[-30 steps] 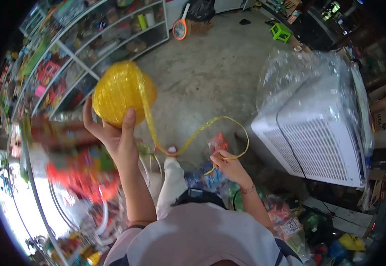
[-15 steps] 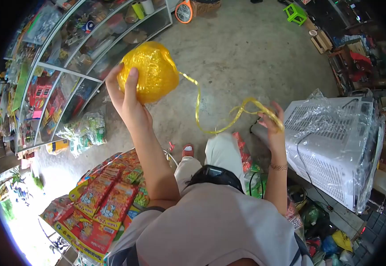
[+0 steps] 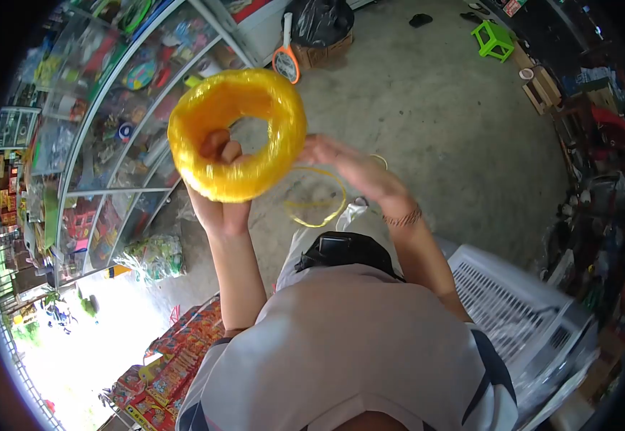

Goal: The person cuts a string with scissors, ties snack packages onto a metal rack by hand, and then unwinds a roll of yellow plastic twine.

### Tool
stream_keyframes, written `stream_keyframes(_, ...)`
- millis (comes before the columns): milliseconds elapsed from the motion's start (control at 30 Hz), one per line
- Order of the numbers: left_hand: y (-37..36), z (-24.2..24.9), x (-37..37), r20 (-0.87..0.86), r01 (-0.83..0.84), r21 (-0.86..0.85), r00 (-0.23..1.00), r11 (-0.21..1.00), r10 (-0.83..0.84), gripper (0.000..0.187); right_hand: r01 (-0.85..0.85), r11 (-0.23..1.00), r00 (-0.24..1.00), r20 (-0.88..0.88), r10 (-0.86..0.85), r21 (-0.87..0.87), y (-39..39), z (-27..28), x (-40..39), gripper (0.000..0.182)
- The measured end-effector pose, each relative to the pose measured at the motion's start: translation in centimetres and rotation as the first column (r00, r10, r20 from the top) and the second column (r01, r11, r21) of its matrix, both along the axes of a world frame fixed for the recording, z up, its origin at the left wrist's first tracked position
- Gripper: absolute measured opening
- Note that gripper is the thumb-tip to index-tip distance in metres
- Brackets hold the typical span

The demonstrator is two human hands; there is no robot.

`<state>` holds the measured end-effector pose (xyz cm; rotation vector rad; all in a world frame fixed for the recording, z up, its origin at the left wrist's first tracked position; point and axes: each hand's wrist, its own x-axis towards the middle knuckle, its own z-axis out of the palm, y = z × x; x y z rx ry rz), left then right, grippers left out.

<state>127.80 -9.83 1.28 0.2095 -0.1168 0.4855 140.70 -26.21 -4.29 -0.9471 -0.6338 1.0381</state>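
A thick ring-shaped roll of shiny yellow plastic twine [image 3: 284, 129] is held up at the left of centre, tilted so its hollow core shows. My left hand [image 3: 223, 205] grips it from below, fingers curled up inside the hole and the palm under the outer side. At the roll's right edge is my right hand [image 3: 345, 165], blurred by motion, its fingertips partly hidden. A loose strand of the twine [image 3: 338, 212] loops below this hand, and another bit shows beyond the wrist. The right fingers look closed on the strand.
A glass display case [image 3: 75, 194] full of goods stands at left. Snack packets [image 3: 176, 352] lie at lower left. A plastic-wrapped grey appliance [image 3: 506, 294] stands at right. Farther off are an orange racket [image 3: 286, 65] and a green stool [image 3: 493, 41].
The roll has turned so its hole faces me. My right hand has swung left from beside the appliance to the roll, and the strand now hangs in a loop below. The view has shifted.
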Motion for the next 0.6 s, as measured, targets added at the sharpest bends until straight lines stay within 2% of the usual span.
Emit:
stream_keyframes(33,0.5,0.5,3.1,-0.128,-0.097,0.004,0.987,0.995,0.097,0.034,-0.083,0.995,0.995,-0.049,0.086,0.053,0.2,0.9,2.2,0.035)
stream_keyframes(67,1.1,0.9,6.0,-0.254,-0.192,0.02,0.948,0.981,0.19,0.039,-0.138,0.99,0.99,-0.014,0.138,0.008,0.0,1.6,5.0,0.034)
stream_keyframes(100,1.8,1.0,9.1,-0.09,-0.065,0.049,0.993,0.997,0.069,0.045,-0.192,0.981,0.981,0.022,0.193,-0.037,-0.5,2.0,8.2,0.033)
stream_keyframes(133,2.4,1.1,12.5,-0.05,-0.012,0.051,0.999,0.999,0.014,0.046,-0.244,0.966,0.967,0.057,0.25,-0.087,-1.0,2.3,11.4,0.033)
stream_keyframes(167,2.7,1.0,15.6,-0.063,-0.002,0.065,0.998,0.998,0.006,0.046,-0.244,0.965,0.969,-0.002,0.245,-0.096,-1.4,2.5,14.8,0.025)
stream_keyframes(200,2.9,0.8,19.0,-0.073,0.011,0.078,0.997,0.997,-0.006,0.045,-0.16,0.977,0.983,0.066,0.171,-0.141,-1.8,2.2,18.2,0.023)
stream_keyframes(267,3.3,-0.4,25.8,-0.196,-0.043,0.209,0.977,0.977,0.085,0.044,0.034,0.977,0.976,0.217,0.013,-0.211,-2.4,0.9,25.6,0.02)
stream_keyframes(300,3.5,-1.3,29.6,-0.247,-0.057,0.274,0.961,0.96,0.127,0.045,0.06,0.979,0.98,0.199,-0.021,-0.196,-2.8,0.3,29.8,0.018)
stream_keyframes(400,2.9,-3.1,43.2,-0.45,-0.086,0.593,0.789,0.8,0.418,0.052,0.242,0.946,0.937,0.306,-0.17,-0.217,-3.7,-0.8,42.4,0.017)
stream_keyframes(433,3.3,-3.8,47.8,-0.439,-0.079,0.538,0.824,0.839,0.359,0.06,0.276,0.921,0.922,0.347,-0.172,-0.275,-4.1,-1.1,47.1,0.018)
stream_keyframes(533,4.3,-3.9,61.0,-0.456,0.056,0.401,0.878,0.914,0.147,0.06,0.341,0.841,0.897,0.414,-0.157,-0.42,-6.0,-1.2,59.2,0.019)
stream_keyframes(600,3.9,-3.4,69.0,-0.488,0.108,0.424,0.864,0.899,0.126,0.061,0.34,0.829,0.888,0.442,-0.127,-0.444,-6.6,-1.0,66.4,0.02)
